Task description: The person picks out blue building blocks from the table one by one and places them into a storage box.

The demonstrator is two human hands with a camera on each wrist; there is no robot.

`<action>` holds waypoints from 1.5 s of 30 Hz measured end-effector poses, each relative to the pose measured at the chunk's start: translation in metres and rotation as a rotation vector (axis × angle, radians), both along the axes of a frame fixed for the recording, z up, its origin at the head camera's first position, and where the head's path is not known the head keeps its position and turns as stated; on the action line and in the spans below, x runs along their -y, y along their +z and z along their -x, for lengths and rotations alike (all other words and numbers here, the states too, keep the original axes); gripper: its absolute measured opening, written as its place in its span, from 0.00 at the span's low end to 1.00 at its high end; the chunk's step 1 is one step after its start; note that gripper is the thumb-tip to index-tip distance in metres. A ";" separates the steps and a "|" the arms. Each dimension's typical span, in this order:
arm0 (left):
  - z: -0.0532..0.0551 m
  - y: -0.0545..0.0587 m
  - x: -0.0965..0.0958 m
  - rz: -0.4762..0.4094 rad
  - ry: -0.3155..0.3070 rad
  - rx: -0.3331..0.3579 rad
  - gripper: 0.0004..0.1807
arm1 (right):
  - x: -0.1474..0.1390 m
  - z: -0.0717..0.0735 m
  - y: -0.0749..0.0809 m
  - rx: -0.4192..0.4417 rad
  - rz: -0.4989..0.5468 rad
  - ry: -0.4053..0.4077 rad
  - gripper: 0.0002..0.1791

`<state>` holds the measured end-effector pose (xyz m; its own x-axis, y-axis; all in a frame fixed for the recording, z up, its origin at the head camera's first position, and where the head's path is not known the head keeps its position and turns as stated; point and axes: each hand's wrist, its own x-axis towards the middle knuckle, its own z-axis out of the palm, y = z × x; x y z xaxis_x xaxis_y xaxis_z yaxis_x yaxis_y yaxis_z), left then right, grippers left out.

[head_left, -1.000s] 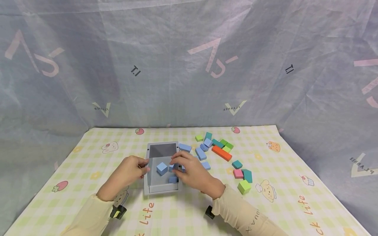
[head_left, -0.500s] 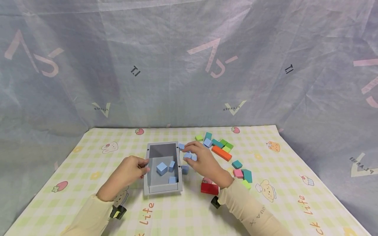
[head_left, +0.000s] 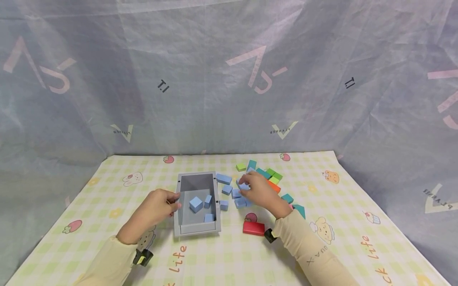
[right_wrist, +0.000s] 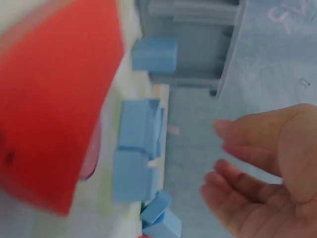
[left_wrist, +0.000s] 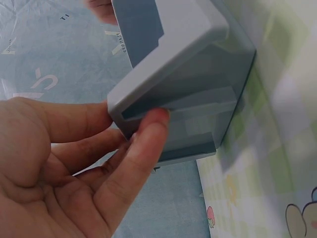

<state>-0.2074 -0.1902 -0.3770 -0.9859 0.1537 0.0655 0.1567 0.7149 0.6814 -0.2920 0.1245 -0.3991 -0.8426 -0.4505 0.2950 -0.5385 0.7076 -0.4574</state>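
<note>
My left hand (head_left: 156,207) pinches the left rim of a grey plastic box (head_left: 198,228); in the left wrist view the thumb (left_wrist: 143,153) and fingers sit on either side of its edge. Inside the box lie a blue cube (head_left: 196,204), a small blue block (head_left: 208,201) and another blue block (head_left: 209,217). My right hand (head_left: 264,193) is above the blue blocks right of the box, its fingers parted from the thumb. No block shows between them in the right wrist view. Below it are blue blocks such as this one (head_left: 240,202).
A red block (head_left: 253,228) lies in front of the right hand. Teal (head_left: 287,198), green (head_left: 274,173) and orange (head_left: 274,186) blocks are scattered behind and right of it. A blue block (head_left: 223,205) stands close to the box's right wall.
My right hand has moved from over the box to the right, above the blue blocks, uncovering the red block and several blue ones. The left hand and box stay put.
</note>
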 end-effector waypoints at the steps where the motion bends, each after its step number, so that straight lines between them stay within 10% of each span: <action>1: 0.000 0.000 0.000 0.000 0.001 0.001 0.16 | -0.002 0.001 -0.002 0.024 -0.018 -0.004 0.11; 22: 0.001 -0.002 0.001 0.006 0.004 -0.015 0.15 | -0.007 0.008 -0.016 0.269 -0.210 0.047 0.21; 45: 0.002 -0.003 0.001 -0.007 0.005 -0.016 0.15 | -0.007 0.008 -0.020 0.236 -0.216 0.016 0.15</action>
